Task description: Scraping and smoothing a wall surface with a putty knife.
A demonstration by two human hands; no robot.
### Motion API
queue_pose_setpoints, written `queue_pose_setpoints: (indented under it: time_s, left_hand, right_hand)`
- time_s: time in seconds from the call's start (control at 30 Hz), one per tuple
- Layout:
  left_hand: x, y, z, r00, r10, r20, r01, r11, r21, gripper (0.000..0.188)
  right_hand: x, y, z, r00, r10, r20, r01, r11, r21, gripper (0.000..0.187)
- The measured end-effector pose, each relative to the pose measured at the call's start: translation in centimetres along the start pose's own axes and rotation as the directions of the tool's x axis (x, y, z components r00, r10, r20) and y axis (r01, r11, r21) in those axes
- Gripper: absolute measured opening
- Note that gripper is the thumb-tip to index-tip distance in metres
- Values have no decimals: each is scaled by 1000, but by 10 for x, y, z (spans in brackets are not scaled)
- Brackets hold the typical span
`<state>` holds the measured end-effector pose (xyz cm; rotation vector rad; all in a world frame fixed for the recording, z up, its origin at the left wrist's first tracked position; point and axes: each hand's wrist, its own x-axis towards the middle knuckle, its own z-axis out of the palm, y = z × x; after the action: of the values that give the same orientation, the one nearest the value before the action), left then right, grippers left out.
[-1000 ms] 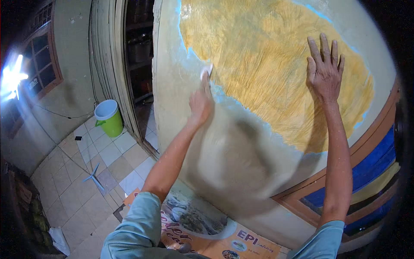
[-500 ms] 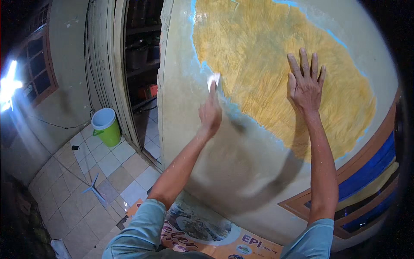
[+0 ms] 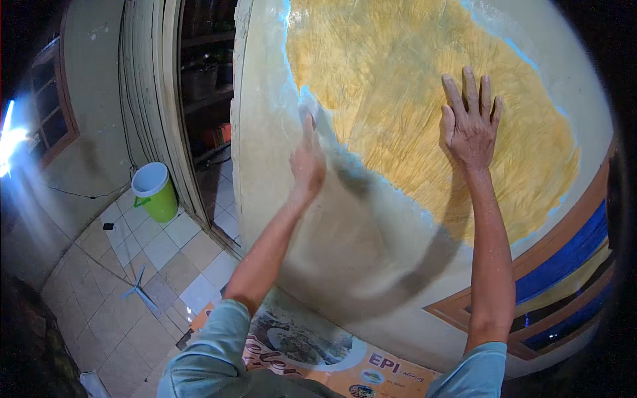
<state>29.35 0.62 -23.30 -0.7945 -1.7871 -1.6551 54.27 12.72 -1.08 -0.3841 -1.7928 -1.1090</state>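
Observation:
My left hand (image 3: 308,167) is closed around what looks like a small flat scraper (image 3: 321,120), the index finger stretched along it. The scraper's grey blade lies against the wall at the patch's lower left edge; its handle is hidden in the palm. A large ochre, wrinkle-textured patch (image 3: 398,99) with a ragged light-blue border covers much of the beige wall (image 3: 265,152). My right hand (image 3: 473,136) rests flat on the patch, fingers spread, holding nothing.
A doorway (image 3: 206,99) with dark shelves opens left of the wall. On the tiled floor (image 3: 99,305) stand a green bucket (image 3: 159,202) and a small blue three-armed object (image 3: 139,288). An orange printed banner (image 3: 332,371) lies below me. A wood-framed window (image 3: 557,278) is at right.
My left hand and the scraper have shifted a little left and up along the patch's edge. My right hand stays flat in place. The view has turned slightly.

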Motion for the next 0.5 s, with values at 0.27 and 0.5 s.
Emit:
queue_pose_setpoints:
  time_s: [0.27,0.5]
  left_hand:
    - [31,-5,-20,993,12,113,-11,1000,-12,54]
    - [-45,-11,-31,922,-142,360,113,988,101,56]
  right_hand:
    - [-4,4,-1,1000,8,-4,-8,1000,2,55]
    - [-7,6,0,1000,14,-10,-14,1000,10,54]
